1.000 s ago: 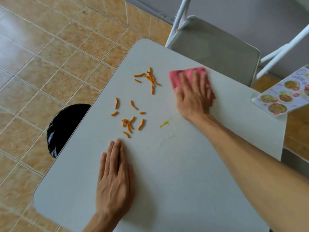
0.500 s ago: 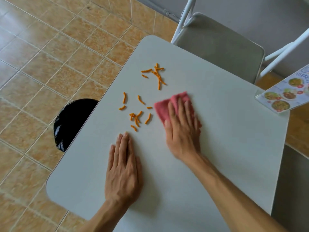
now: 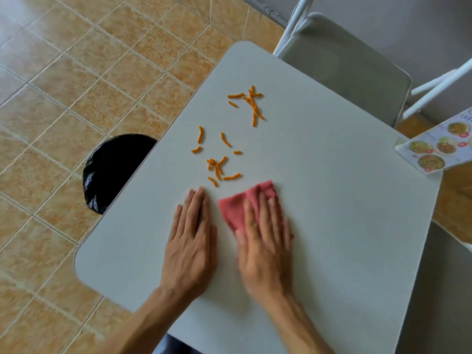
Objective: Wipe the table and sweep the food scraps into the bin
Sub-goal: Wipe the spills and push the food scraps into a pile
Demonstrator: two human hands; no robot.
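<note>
A pale grey table (image 3: 332, 200) fills the view. Several orange food scraps (image 3: 217, 167) lie scattered on its left middle, with a second cluster (image 3: 251, 103) farther back. My right hand (image 3: 265, 241) lies flat and blurred on a pink cloth (image 3: 237, 205), pressing it to the tabletop just below the scraps. To the cloth's left, my left hand (image 3: 190, 241) rests palm down with fingers together, holding nothing; its fingertips stop just short of the nearest scraps. A bin lined with a black bag (image 3: 112, 169) stands on the floor by the table's left edge, partly hidden under it.
A grey folding chair (image 3: 344, 65) with white legs is pushed against the table's far side. A laminated menu card (image 3: 439, 146) overhangs the right corner. Tan floor tiles (image 3: 76, 85) spread out to the left.
My right hand has dragged the pink cloth from the far side of the table toward me, over a yellow smear that no longer shows. The left hand has stayed flat in place.
</note>
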